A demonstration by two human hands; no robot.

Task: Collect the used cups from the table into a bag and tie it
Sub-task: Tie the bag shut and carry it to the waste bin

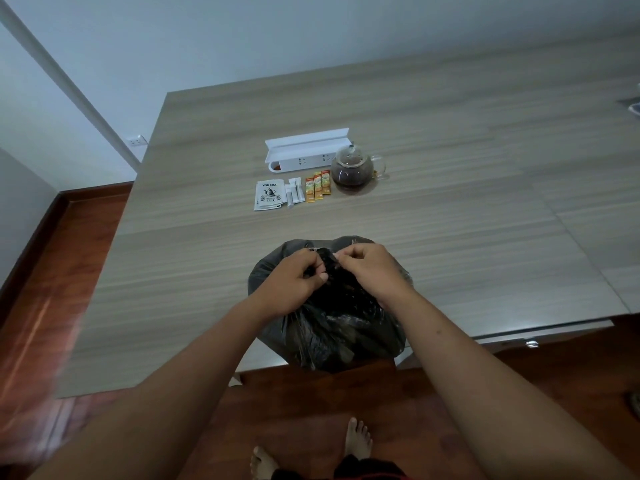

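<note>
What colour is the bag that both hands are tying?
Black, slightly see-through bag; the head view shows it.

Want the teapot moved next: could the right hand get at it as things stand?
Probably not yet: the right hand pinches the bag top with the left hand. Bare table lies before the teapot.

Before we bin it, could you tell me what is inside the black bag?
That cannot be seen: the black bag is dark plastic, and the left hand and right hand pinch its gathered top. It bulges, but no cups show through, and none stand on the table.
</note>
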